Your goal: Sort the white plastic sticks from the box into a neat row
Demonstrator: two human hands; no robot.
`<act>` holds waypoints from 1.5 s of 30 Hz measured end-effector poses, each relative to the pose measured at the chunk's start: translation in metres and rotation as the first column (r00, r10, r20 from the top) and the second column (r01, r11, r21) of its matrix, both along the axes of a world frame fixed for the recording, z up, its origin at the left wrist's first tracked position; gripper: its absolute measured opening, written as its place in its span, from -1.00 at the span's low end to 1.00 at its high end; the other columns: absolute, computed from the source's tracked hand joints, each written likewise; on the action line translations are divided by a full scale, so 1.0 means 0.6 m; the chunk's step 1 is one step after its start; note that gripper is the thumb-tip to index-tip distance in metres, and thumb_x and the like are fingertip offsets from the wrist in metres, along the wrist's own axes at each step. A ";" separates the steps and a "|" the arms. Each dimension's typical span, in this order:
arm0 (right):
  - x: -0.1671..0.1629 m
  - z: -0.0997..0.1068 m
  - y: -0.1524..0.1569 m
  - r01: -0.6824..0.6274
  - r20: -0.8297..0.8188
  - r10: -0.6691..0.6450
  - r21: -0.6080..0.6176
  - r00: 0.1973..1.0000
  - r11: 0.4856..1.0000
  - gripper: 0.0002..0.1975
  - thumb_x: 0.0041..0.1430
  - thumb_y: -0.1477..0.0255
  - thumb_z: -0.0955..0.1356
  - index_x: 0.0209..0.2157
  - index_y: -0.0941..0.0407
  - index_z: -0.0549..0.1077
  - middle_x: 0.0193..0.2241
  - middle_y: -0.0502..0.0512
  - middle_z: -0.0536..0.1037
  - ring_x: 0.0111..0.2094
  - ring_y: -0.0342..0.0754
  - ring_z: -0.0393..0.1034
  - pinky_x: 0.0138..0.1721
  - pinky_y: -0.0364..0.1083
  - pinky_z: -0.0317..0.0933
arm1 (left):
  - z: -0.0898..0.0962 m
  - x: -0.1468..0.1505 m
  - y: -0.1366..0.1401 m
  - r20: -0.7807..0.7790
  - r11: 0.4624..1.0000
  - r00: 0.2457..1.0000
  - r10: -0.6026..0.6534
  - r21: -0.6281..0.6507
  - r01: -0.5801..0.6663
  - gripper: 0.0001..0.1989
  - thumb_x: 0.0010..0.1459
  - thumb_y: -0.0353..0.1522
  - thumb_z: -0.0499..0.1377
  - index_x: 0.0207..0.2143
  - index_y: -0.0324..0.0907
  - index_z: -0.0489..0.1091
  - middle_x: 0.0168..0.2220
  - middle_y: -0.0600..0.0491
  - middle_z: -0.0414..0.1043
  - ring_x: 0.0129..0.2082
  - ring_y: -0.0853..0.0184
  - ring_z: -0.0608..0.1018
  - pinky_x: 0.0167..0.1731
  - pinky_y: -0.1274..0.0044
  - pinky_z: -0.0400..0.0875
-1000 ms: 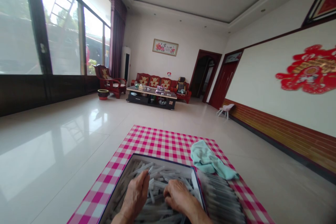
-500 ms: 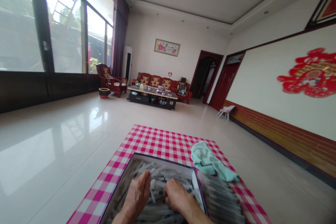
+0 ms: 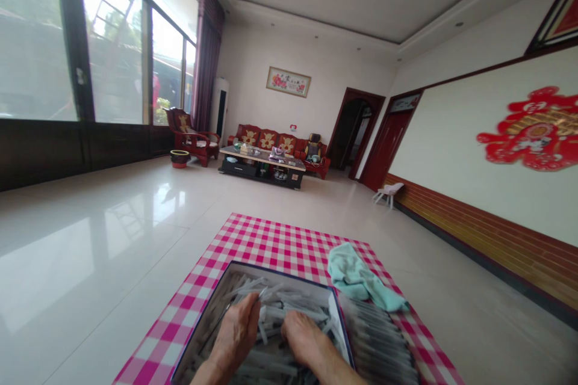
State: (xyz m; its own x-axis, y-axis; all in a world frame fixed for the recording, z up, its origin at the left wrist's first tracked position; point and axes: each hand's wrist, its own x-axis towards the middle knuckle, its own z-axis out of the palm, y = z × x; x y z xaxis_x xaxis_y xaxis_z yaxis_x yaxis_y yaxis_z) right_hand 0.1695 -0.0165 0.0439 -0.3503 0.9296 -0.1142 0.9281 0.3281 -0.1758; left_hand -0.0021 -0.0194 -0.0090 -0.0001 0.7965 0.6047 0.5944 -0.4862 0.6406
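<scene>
A shallow, dark-edged box (image 3: 289, 277) holds many translucent whitish plastic tubes (image 3: 307, 308), heaped loosely. Over the left half of the box, my left hand (image 3: 237, 325) is closed, pinching a slim piece with a shiny pointed tip (image 3: 262, 292); most of it is hidden by the fingers. My right hand (image 3: 303, 334) reaches down into the tubes with its fingers curled; whatever they grip is out of sight. Beside the box on the right lies a blurred row of slender clear tubes with dark parts (image 3: 383, 340).
A pink-and-white checked cloth (image 3: 271, 237) covers the surface under the box. The crumpled mint-green cloth (image 3: 361, 277) lies behind the tube row. Farther off are a low table (image 3: 262, 167), a red wooden sofa (image 3: 250, 135) and a small white stool (image 3: 388, 191).
The view has shifted very slightly. My right hand's fingers have sunk or turned a little among the tubes; the left hand stays nearly still with its slim piece.
</scene>
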 end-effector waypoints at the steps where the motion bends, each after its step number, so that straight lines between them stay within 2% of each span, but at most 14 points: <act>1: 0.000 0.004 0.000 -0.009 0.018 0.010 -0.016 1.000 1.000 -0.68 -0.03 0.69 0.26 -0.30 0.17 0.58 -0.31 0.22 0.63 -0.21 0.10 0.51 -0.16 -0.08 0.32 | 0.001 0.000 0.000 0.004 1.000 1.000 0.000 0.005 0.000 -0.77 0.26 -0.33 -0.07 -0.29 -0.11 0.38 -0.55 0.12 0.46 -0.56 0.40 0.50 -0.51 0.64 0.30; 5: -0.002 0.010 0.003 -0.048 0.078 0.054 -0.072 0.996 0.996 -0.71 -0.08 0.69 0.27 -0.40 0.17 0.59 -0.37 0.22 0.63 -0.25 0.09 0.52 -0.21 -0.10 0.32 | 0.002 -0.001 -0.001 0.005 1.000 1.000 0.002 0.020 -0.002 -0.79 0.25 -0.34 -0.04 -0.31 -0.12 0.38 -0.57 0.13 0.45 -0.58 0.40 0.50 -0.54 0.64 0.30; 9: 0.009 0.006 0.003 -0.075 0.069 0.079 -0.059 0.994 0.995 -0.74 -0.09 0.67 0.28 -0.42 0.17 0.57 -0.36 0.20 0.62 -0.24 0.08 0.51 -0.21 -0.10 0.30 | -0.002 0.000 -0.002 -0.014 1.000 1.000 0.002 0.006 -0.002 -0.76 0.26 -0.34 -0.06 -0.31 -0.14 0.38 -0.55 0.12 0.46 -0.57 0.41 0.50 -0.52 0.63 0.32; 13: 0.036 0.012 0.002 -0.106 -0.020 0.107 0.017 0.994 0.994 -0.77 0.01 0.57 0.28 -0.28 0.13 0.50 -0.24 0.12 0.57 -0.16 0.00 0.45 -0.15 -0.14 0.25 | -0.008 0.001 -0.001 -0.047 0.999 0.999 -0.027 -0.024 0.026 -0.73 0.29 -0.34 -0.10 -0.24 -0.15 0.39 -0.48 0.08 0.50 -0.50 0.40 0.54 -0.45 0.61 0.37; 15: 0.044 0.013 0.004 -0.085 -0.147 0.095 0.069 0.985 0.994 -0.79 0.09 0.53 0.24 -0.24 0.12 0.44 -0.27 0.07 0.56 -0.20 -0.07 0.45 -0.18 -0.18 0.23 | -0.009 0.001 -0.001 -0.076 0.998 0.996 -0.055 -0.010 0.054 -0.71 0.29 -0.35 -0.10 -0.18 -0.14 0.40 -0.39 0.04 0.53 -0.40 0.37 0.57 -0.36 0.59 0.40; 19: 0.038 -0.013 0.012 0.065 -0.493 0.026 0.167 0.869 0.984 -0.82 0.10 0.56 0.21 -0.31 0.11 0.40 -0.40 0.02 0.54 -0.37 -0.12 0.44 -0.30 -0.21 0.24 | -0.007 0.003 -0.002 -0.193 0.995 0.979 -0.067 0.056 0.080 -0.71 0.27 -0.34 -0.04 -0.06 -0.05 0.41 -0.34 0.05 0.52 -0.33 0.33 0.56 -0.33 0.57 0.41; 23: 0.027 -0.061 0.015 0.172 -0.671 0.069 0.287 0.738 0.942 -0.80 0.08 0.57 0.20 -0.33 0.10 0.41 -0.37 0.08 0.52 -0.30 -0.06 0.45 -0.22 -0.15 0.29 | -0.003 0.005 -0.004 -0.325 0.995 0.944 -0.054 0.064 0.079 -0.71 0.25 -0.35 -0.02 -0.07 0.01 0.42 -0.42 0.10 0.47 -0.40 0.33 0.52 -0.40 0.55 0.39; 27: 0.027 -0.081 0.015 0.167 -0.732 0.134 0.323 0.668 0.932 -0.79 0.09 0.57 0.20 -0.33 0.11 0.43 -0.37 0.10 0.50 -0.30 -0.04 0.44 -0.22 -0.14 0.31 | -0.006 0.007 -0.002 -0.387 0.995 0.922 -0.021 0.083 0.058 -0.70 0.24 -0.37 -0.03 -0.08 -0.01 0.42 -0.42 0.09 0.46 -0.40 0.32 0.50 -0.38 0.51 0.38; 34: 0.027 -0.069 0.009 0.098 -0.721 0.228 0.379 0.654 0.920 -0.78 0.08 0.61 0.21 -0.34 0.11 0.44 -0.37 0.10 0.49 -0.28 -0.05 0.43 -0.21 -0.14 0.29 | -0.012 0.010 -0.002 -0.421 0.997 0.907 -0.028 0.056 0.057 -0.72 0.23 -0.38 -0.02 -0.13 -0.01 0.44 -0.43 0.07 0.44 -0.41 0.29 0.49 -0.40 0.50 0.35; 40: 0.019 -0.069 0.001 0.076 -0.752 0.219 0.336 0.621 0.939 -0.81 0.08 0.58 0.22 -0.36 0.13 0.44 -0.37 0.12 0.49 -0.28 -0.03 0.42 -0.21 -0.12 0.27 | -0.003 0.013 -0.009 -0.435 0.995 0.896 -0.088 0.001 0.098 -0.73 0.24 -0.38 -0.04 -0.17 -0.03 0.44 -0.44 0.07 0.43 -0.41 0.30 0.49 -0.43 0.52 0.34; 43: 0.015 -0.074 0.000 0.091 -0.814 0.114 0.200 0.569 0.976 -0.85 0.05 0.53 0.27 -0.33 0.13 0.45 -0.39 0.09 0.50 -0.34 -0.03 0.42 -0.27 -0.12 0.27 | -0.008 0.014 -0.008 -0.399 0.992 0.910 -0.116 -0.007 0.124 -0.75 0.25 -0.37 -0.04 -0.21 -0.06 0.44 -0.43 0.07 0.44 -0.41 0.33 0.51 -0.44 0.55 0.37; 45: 0.013 -0.075 0.000 0.100 -0.869 0.001 0.058 0.494 0.993 -0.84 0.06 0.46 0.30 -0.29 0.13 0.45 -0.44 0.06 0.50 -0.41 -0.04 0.40 -0.35 -0.13 0.26 | -0.016 0.014 -0.005 -0.360 0.988 0.925 -0.123 0.040 0.147 -0.76 0.25 -0.37 -0.04 -0.18 -0.09 0.41 -0.41 0.06 0.45 -0.41 0.35 0.52 -0.42 0.56 0.40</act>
State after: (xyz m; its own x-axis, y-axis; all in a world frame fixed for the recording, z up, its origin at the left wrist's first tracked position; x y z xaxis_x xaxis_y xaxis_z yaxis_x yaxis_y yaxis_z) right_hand 0.1775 -0.0167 -0.0011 -0.1784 0.9364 0.3021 0.3396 0.3468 -0.8743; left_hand 0.0061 -0.0224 -0.0186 0.3293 0.7328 0.5955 0.7030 -0.6113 0.3635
